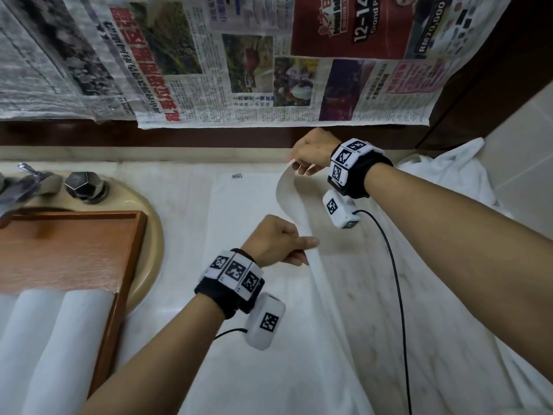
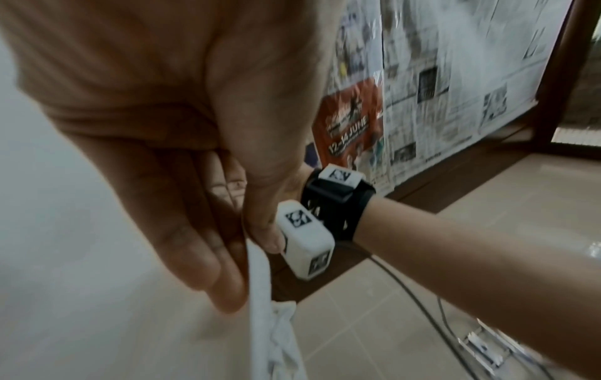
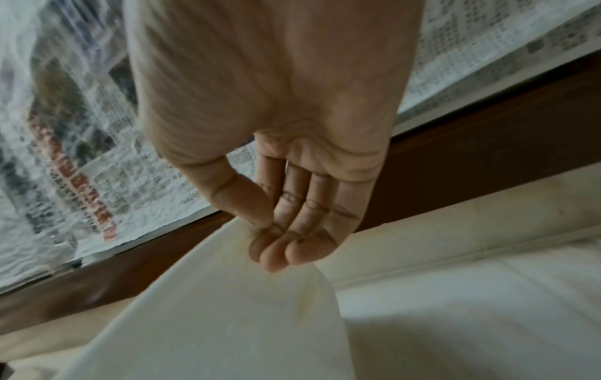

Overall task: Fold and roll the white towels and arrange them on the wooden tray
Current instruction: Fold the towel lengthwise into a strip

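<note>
**Inspector A:** Towel [image 1: 254,223] under work lies flat on the marble counter [image 1: 374,295], just right of the wooden tray [image 1: 74,250]. Its right-hand edge is lifted off the surface.

**Inspector B:** Hand positions?

**Inspector A:** Left hand [image 1: 276,239] pinches the raised edge at the near point, thumb against curled fingers. Right hand [image 1: 311,151] pinches the same edge farther back, near the wall; the right wrist view shows the thumb and fingertips [image 3: 276,257] closed on the cloth.

**Inspector B:** Materials?

**Inspector A:** White cloth, soft, curving in a smooth arc between the two grips. Tray is reddish-brown wood, rectangular, raised rim, resting over a beige oval basin [image 1: 149,259]. Two rolled towels [image 1: 59,339], cylindrical, lie side by side at its near end. A crumpled white cloth [image 1: 454,175] sits at the counter's far right. Newspaper sheets [image 1: 239,70] hang on the wall behind.
</note>
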`<state>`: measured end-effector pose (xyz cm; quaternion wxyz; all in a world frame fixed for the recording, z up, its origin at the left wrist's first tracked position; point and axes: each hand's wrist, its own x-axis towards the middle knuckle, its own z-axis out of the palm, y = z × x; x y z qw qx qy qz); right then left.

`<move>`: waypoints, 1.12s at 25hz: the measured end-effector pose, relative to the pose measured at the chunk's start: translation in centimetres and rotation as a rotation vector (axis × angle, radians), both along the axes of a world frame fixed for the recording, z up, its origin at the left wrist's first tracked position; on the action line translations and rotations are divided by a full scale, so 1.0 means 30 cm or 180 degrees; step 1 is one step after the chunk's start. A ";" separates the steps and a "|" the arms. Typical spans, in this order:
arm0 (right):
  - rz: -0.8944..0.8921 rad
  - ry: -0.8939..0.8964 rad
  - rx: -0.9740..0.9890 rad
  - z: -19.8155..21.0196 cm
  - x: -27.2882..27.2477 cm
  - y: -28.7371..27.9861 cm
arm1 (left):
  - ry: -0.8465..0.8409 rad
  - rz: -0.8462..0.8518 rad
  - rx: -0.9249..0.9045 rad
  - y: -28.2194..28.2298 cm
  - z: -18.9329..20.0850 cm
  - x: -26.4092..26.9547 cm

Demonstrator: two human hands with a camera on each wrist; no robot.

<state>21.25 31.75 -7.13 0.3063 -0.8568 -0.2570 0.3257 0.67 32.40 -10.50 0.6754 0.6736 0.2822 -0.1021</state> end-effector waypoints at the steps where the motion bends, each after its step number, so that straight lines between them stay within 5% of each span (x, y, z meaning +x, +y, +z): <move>1: 0.0106 -0.0123 0.0021 0.001 -0.012 0.016 | -0.0036 0.0051 0.0001 0.030 0.018 -0.022; 8: 0.0896 -0.1002 -0.0039 -0.060 -0.129 0.206 | 0.0229 0.0661 -0.0070 0.234 -0.070 -0.259; 13: 0.1103 -0.1370 -0.0122 -0.229 -0.243 0.343 | 0.0570 0.1265 0.0439 0.270 -0.229 -0.364; 28: 0.1574 -0.2135 -0.0640 -0.390 -0.227 0.423 | 0.0635 0.1745 0.1608 0.297 -0.364 -0.315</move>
